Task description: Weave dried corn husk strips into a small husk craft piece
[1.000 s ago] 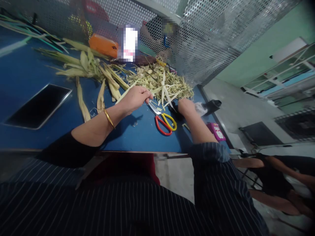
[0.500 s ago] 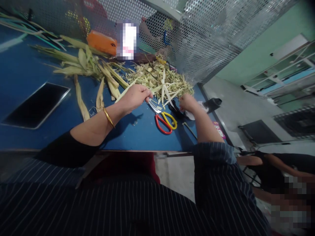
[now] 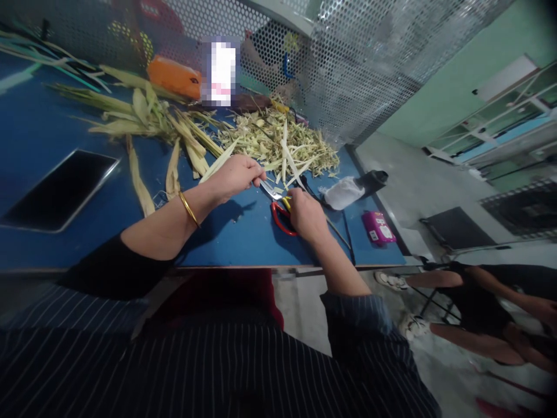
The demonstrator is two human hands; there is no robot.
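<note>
My left hand [image 3: 243,174], with a gold bangle on the wrist, is closed in a pinch. A thin strip of corn husk [image 3: 270,166] shows at its fingertips, mostly hidden by them. My right hand [image 3: 307,213] is curled over the yellow handle of the scissors [image 3: 278,215]. Their red handle shows beside the fingers, and the metal blades point toward my left hand. Just beyond lie pale husk strips [image 3: 285,154] on a heap of shredded husk [image 3: 256,134]. Longer dried corn husks [image 3: 148,116] lie to the left.
On the blue table [image 3: 226,244] are a dark tablet-like slab [image 3: 58,188], an orange packet [image 3: 174,77], a white cloth-like bundle [image 3: 343,193], a dark cylinder [image 3: 375,181] and a purple pack [image 3: 378,227]. Perforated metal [image 3: 348,75] stands behind. A person [image 3: 478,290] sits at right.
My right hand has come back from beside the dark item and white bundle to the scissors, covering the yellow handle. My left hand keeps its pinch in nearly the same place.
</note>
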